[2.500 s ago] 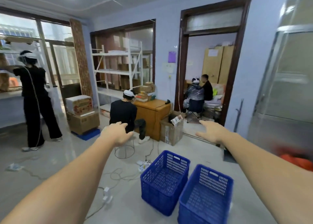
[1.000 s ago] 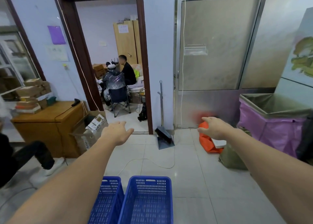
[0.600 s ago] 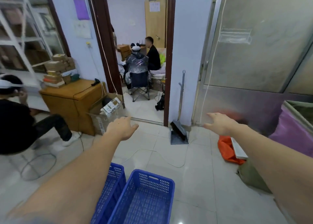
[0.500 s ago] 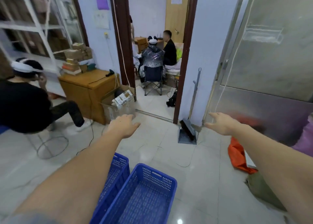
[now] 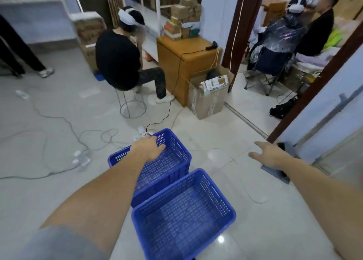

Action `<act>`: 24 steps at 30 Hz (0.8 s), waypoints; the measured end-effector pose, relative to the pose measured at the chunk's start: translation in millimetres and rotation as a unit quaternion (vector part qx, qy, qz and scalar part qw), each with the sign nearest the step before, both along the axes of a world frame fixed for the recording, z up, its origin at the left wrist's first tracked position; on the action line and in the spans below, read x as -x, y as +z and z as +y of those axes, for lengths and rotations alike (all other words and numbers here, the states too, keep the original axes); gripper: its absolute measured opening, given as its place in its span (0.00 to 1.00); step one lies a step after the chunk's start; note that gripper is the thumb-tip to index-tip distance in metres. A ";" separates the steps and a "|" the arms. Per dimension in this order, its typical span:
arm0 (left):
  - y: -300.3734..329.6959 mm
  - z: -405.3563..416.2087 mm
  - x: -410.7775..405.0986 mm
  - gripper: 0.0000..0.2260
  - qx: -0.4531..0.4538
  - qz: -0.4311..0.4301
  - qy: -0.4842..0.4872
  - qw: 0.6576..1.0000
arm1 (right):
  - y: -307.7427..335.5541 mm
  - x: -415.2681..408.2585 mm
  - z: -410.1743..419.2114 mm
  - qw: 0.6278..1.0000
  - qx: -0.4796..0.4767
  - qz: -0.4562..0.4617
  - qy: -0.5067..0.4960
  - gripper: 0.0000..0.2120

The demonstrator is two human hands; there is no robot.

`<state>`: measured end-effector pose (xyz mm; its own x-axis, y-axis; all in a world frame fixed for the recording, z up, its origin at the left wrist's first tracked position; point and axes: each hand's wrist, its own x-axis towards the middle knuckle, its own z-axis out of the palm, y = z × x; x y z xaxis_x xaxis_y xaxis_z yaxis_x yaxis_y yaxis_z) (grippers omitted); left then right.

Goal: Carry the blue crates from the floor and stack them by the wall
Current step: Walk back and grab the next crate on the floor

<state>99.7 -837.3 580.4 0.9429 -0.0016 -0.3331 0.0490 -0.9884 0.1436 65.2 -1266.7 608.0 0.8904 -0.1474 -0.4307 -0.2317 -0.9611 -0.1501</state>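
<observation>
Two blue crates on the floor at frame centre, far crate (image 5: 157,161) under my spread, empty left hand (image 5: 147,147), near crate (image 5: 183,212) lower centre, long axes running upper-left to lower-right; right hand (image 5: 270,156) open and empty, off right.

Both blue crates (image 5: 182,216) look like perforated matt plastic, the pale floor tiles (image 5: 225,134) are smooth and glossy with glare, the cabinet (image 5: 186,63) is satin wood, and the box (image 5: 208,100) is rough taped cardboard.
</observation>
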 end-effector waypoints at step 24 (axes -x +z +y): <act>-383.0 16.3 104.4 0.29 0.137 0.219 0.418 0.871 | -389.8 -135.7 8.8 0.970 -0.038 0.229 0.069 0.33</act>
